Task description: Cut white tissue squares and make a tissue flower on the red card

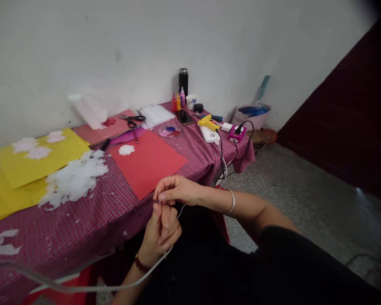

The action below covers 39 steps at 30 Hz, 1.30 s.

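Note:
My left hand (pixel 161 228), a beaded bracelet at its wrist, is held up in front of the table's near edge with its fingers curled and thumb pressed in. Just above it, my right hand (pixel 178 190) pinches at the left thumb tip. Something thin and pale seems to sit between the fingertips, too small to name. A white cable (pixel 130 284) runs past the left wrist and behind the hands. Nearest to them on the table lies a red sheet (pixel 152 163) bearing a small white scalloped paper piece (pixel 126 150).
White paper scraps (pixel 78 176) and yellow sheets (pixel 73 146) with pale flower shapes cover the left side. Behind lie scissors (pixel 131 120), a phone (pixel 183 117) and paint bottles (pixel 178 101). A yellow glue gun (pixel 208 122) rests on a white power bank (pixel 209 135), with cables hanging.

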Each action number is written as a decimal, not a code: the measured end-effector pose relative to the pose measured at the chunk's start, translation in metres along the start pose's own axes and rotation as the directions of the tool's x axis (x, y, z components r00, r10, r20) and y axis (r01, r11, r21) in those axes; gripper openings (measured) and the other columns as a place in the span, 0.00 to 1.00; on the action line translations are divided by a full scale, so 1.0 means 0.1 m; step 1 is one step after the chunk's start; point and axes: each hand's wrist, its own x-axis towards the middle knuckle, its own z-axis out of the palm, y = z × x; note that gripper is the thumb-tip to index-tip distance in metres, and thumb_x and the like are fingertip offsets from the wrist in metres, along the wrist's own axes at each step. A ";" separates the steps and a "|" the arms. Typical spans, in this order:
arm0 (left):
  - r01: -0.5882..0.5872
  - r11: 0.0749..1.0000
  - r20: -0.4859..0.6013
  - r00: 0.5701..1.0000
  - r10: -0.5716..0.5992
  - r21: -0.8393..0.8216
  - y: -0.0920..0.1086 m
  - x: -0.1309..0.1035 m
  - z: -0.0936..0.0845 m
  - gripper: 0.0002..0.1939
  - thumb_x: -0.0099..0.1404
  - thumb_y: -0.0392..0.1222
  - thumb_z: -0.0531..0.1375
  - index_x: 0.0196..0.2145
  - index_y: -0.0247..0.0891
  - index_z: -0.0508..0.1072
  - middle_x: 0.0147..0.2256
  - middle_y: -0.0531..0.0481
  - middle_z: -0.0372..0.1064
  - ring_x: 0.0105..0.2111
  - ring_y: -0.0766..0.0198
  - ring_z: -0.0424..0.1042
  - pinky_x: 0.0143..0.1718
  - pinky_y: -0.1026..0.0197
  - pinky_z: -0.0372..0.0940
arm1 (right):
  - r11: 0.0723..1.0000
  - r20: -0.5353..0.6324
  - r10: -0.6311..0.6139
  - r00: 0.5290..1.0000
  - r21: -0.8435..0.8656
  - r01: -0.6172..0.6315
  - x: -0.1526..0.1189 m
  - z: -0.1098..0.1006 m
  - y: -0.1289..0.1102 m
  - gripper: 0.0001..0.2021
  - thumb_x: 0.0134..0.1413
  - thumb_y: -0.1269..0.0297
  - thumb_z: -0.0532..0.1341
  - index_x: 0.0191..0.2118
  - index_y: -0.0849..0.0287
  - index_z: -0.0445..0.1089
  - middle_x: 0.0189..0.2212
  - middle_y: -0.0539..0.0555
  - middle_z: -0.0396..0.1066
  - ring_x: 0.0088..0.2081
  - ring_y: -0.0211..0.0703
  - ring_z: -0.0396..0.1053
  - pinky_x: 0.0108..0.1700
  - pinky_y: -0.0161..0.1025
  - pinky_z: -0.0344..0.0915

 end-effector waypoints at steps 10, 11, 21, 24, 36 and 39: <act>-0.027 0.839 -0.195 0.968 0.158 0.543 -0.17 -0.06 0.05 0.25 0.67 0.55 0.61 0.20 0.35 0.69 0.15 0.59 0.54 0.09 0.77 0.49 0.11 0.72 0.50 | 0.960 -0.204 -0.230 0.952 0.115 0.256 -0.08 -0.04 -0.31 0.21 0.43 0.52 0.74 0.27 0.61 0.64 0.18 0.42 0.65 0.17 0.26 0.57 0.21 0.27 0.54; -0.004 0.799 -0.233 0.955 0.181 0.602 -0.18 -0.07 0.02 0.25 0.68 0.55 0.61 0.20 0.35 0.69 0.15 0.58 0.55 0.10 0.77 0.51 0.12 0.71 0.51 | 0.962 -0.205 -0.255 0.945 0.046 0.270 -0.09 -0.06 -0.34 0.21 0.45 0.51 0.73 0.27 0.60 0.63 0.18 0.42 0.65 0.17 0.26 0.57 0.20 0.27 0.54; 0.126 0.528 -0.342 0.877 0.336 0.840 -0.10 -0.08 -0.08 0.27 0.65 0.62 0.58 0.22 0.36 0.70 0.13 0.59 0.51 0.13 0.72 0.52 0.17 0.67 0.49 | 0.884 0.060 -0.086 0.995 -0.456 0.104 -0.23 -0.05 -0.20 0.10 0.56 0.64 0.66 0.29 0.62 0.66 0.22 0.44 0.67 0.24 0.29 0.64 0.27 0.28 0.60; 0.095 0.539 -0.343 0.859 0.381 0.837 -0.10 -0.09 -0.07 0.26 0.68 0.61 0.55 0.25 0.37 0.71 0.16 0.59 0.52 0.16 0.72 0.50 0.18 0.66 0.46 | 0.957 0.007 -0.031 1.000 -0.290 0.032 -0.18 -0.09 -0.19 0.08 0.60 0.65 0.63 0.32 0.62 0.66 0.22 0.46 0.70 0.21 0.30 0.67 0.26 0.29 0.65; 0.089 -0.048 -0.050 0.847 0.529 0.995 0.06 -0.11 -0.10 0.18 0.70 0.46 0.53 0.22 0.39 0.65 0.19 0.56 0.56 0.21 0.67 0.57 0.24 0.63 0.52 | 0.758 0.047 -0.038 0.998 -0.649 0.060 -0.32 -0.16 -0.37 0.02 0.60 0.71 0.59 0.35 0.63 0.68 0.25 0.46 0.69 0.25 0.30 0.66 0.29 0.29 0.62; 0.096 -0.138 -0.020 0.883 0.469 0.986 0.12 -0.10 -0.07 0.19 0.69 0.46 0.52 0.20 0.40 0.62 0.19 0.57 0.53 0.20 0.67 0.56 0.24 0.63 0.52 | 0.508 0.118 -0.145 0.982 -0.843 0.177 -0.32 -0.17 -0.37 0.03 0.57 0.74 0.59 0.33 0.63 0.69 0.25 0.47 0.68 0.27 0.32 0.65 0.31 0.30 0.58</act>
